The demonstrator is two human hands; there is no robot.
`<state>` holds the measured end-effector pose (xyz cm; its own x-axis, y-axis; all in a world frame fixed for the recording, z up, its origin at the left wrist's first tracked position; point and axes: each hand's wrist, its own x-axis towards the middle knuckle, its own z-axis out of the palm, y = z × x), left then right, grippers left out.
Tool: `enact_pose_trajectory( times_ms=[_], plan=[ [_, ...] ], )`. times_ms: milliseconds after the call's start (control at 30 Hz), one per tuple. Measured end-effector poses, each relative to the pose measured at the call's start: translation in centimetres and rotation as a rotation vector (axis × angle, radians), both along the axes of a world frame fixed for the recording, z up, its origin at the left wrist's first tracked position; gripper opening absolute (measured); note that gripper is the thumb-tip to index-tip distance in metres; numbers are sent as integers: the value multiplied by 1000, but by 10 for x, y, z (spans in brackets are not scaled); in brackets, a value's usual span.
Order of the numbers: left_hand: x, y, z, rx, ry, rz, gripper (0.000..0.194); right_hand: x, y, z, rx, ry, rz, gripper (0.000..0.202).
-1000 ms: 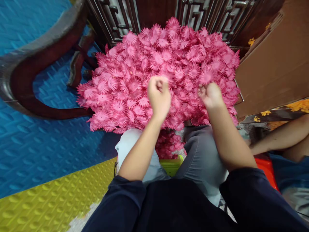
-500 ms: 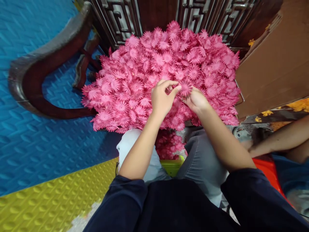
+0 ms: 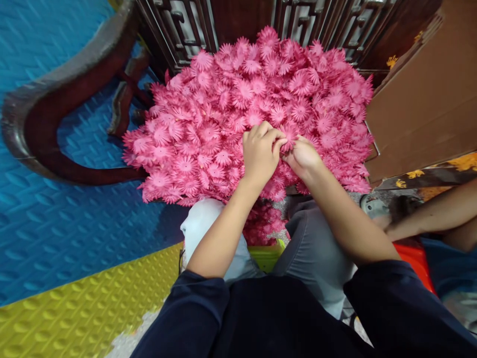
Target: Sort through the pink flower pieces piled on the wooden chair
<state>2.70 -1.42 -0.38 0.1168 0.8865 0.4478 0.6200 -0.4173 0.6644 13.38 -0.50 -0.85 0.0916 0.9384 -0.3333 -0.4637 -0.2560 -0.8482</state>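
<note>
A pink artificial flower [image 3: 288, 137] with narrow petals is between my two hands, over the front of a large heap of similar pink flowers [image 3: 212, 134]. My left hand [image 3: 262, 149] has its thumb and fingertips pinched at the left edge of this flower. From the right, my right hand [image 3: 303, 156] grips it from below, palm turned up and fingers curled under the petals. The petals hide most of the right fingertips. More pink flowers [image 3: 264, 223] lie lower down, between my knees.
A dark curved wooden armrest [image 3: 40, 114] stands left, over blue and yellow mats [image 3: 93, 238]. Behind the heap is a carved wooden panel [image 3: 242, 25]. A brown cardboard sheet [image 3: 417, 99] leans at right. Another person's arm [image 3: 432, 219] rests near a red stool [image 3: 415, 261].
My left hand has moved slightly right and closed in on the flower, its fingers now pinched at the petals. My right hand stays almost in place, holding the flower.
</note>
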Motion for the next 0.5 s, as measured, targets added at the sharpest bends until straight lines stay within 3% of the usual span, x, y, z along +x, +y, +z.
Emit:
enact_pose_trajectory(
  times_ms=[267, 500],
  plan=[
    [6, 2, -6, -14, 55, 57, 19, 0, 8, -15, 39, 6, -61, 19],
    [16, -6, -9, -115, -39, -15, 14, 7, 21, -24, 19, 38, -216, 21]
  ],
)
